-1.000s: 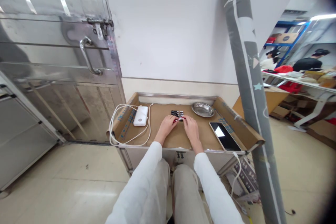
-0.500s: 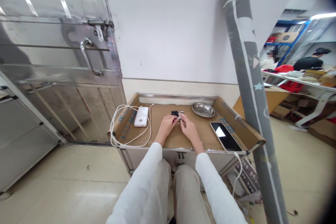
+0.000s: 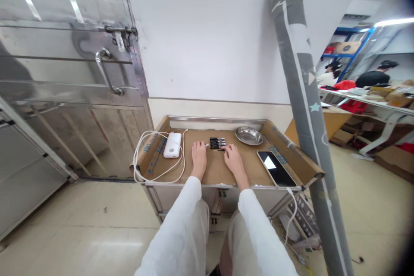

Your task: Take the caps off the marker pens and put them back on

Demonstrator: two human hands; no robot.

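Observation:
Several black marker pens (image 3: 217, 140) with pale bands lie side by side in a neat stack of rows on the cardboard-lined table (image 3: 213, 172). My right hand (image 3: 234, 160) is at their right, its index finger reaching to the right end of the nearest pen and its other fingers apart. To the left of the pens my left hand (image 3: 199, 157) rests low over the cardboard, fingers together and bent. A small pale tip (image 3: 207, 145) sticks out beside its fingertips; the rest of that thing is hidden under the hand.
A white power bank (image 3: 172, 145) with a looped white cable (image 3: 183, 161) lies on the left. At the right are a round metal dish (image 3: 249, 136) and a phone (image 3: 276, 168). Raised cardboard sides edge the table, and a grey roll (image 3: 307, 77) leans beside it.
My hands have moved apart from their meeting point over the pens. The left hand went left, the right slightly right, and the row of pens is now uncovered. The view has shifted slightly.

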